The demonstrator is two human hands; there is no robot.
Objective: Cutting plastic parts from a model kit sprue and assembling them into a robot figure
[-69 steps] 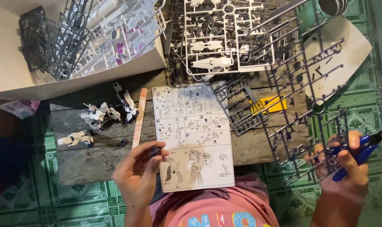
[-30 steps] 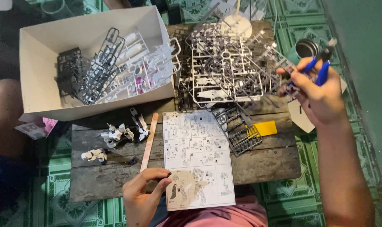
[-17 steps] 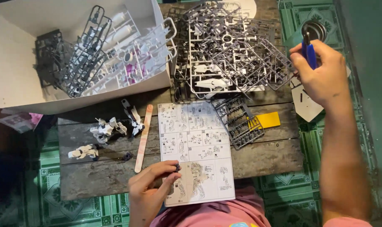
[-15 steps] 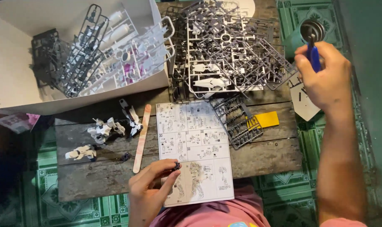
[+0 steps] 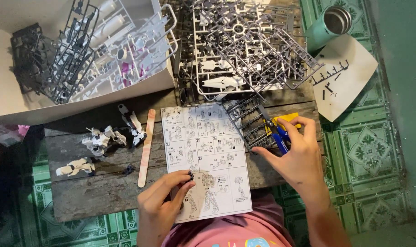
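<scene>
My left hand rests on the lower left of an open instruction booklet and pinches a small dark model part at its fingertips. My right hand holds blue-handled nippers over a grey parts frame lying at the booklet's upper right, on the wooden table. A yellow item shows just beyond the nippers.
A pile of grey and white parts frames lies at the back. A cardboard box of more frames stands left. Small assembled white pieces, a sanding stick, a metal cup and a paper sheet with scraps are nearby.
My right hand has come down from the metal cup at the back right, carrying the nippers to the grey frame beside the booklet. The left hand stays on the booklet.
</scene>
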